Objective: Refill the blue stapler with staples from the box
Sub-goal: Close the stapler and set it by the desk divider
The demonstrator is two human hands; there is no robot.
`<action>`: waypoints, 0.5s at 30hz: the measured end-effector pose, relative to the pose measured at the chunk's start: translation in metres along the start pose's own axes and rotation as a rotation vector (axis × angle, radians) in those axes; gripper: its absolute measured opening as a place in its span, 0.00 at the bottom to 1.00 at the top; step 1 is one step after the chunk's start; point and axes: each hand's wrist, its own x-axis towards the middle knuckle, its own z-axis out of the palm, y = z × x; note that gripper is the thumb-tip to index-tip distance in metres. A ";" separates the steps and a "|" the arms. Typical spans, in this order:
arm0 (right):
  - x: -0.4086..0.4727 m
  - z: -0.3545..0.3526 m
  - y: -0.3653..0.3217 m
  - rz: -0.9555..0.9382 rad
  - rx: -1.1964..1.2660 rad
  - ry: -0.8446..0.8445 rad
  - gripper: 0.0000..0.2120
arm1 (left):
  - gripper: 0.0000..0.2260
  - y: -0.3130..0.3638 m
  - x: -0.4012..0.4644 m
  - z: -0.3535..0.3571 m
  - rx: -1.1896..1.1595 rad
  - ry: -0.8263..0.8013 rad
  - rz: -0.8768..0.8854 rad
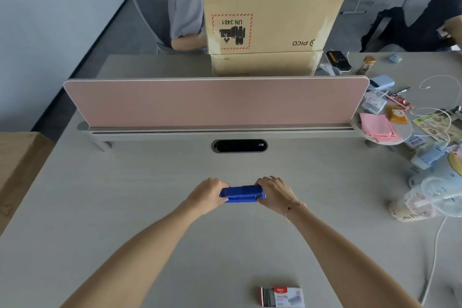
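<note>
- Nearest the lens: staple box (282,296), lying flat on the grey table (125,195) at the bottom edge of the head view, just right of centre. Its inner tray is slid partly out to the left, exposing dark rows of staples (268,295); the sleeve is white with a red band.
- Both forearms reach forward from the lower corners and meet over the middle of the table, well beyond the box.
- Blue stapler (242,193), held lengthwise left to right between the two hands, close above or on the table surface; which of the two cannot be told. It appears closed, the top arm down on the base.
- Left hand (208,194), fingers curled around the left end of the stapler, thumb on the near side.
- Right hand (275,194), fingers wrapped over the right end, knuckles upward. A ring shows on one finger, and a thin bracelet (295,207) crosses the wrist.
- Pink divider panel (215,102), standing upright across the far edge of the table, with an oval cable port (239,145) in the tabletop just before it.
- Stacked cardboard cartons (272,12) behind the panel, printed upside down with "PICO" and "UN 3481".
- Right margin: loose clutter, including pink paper sheets (377,126), white cables (435,252) and clear plastic bags (440,197).
- Far left: an office chair (150,0) with another person's arm partly visible beside the cartons.
</note>
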 end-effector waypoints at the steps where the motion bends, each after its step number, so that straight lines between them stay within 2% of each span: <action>1: 0.008 -0.002 0.004 -0.003 0.005 0.005 0.10 | 0.04 -0.002 0.009 -0.002 -0.001 0.009 0.000; 15: 0.098 -0.006 0.048 0.021 0.117 0.009 0.11 | 0.04 -0.034 0.106 -0.013 -0.051 0.035 -0.041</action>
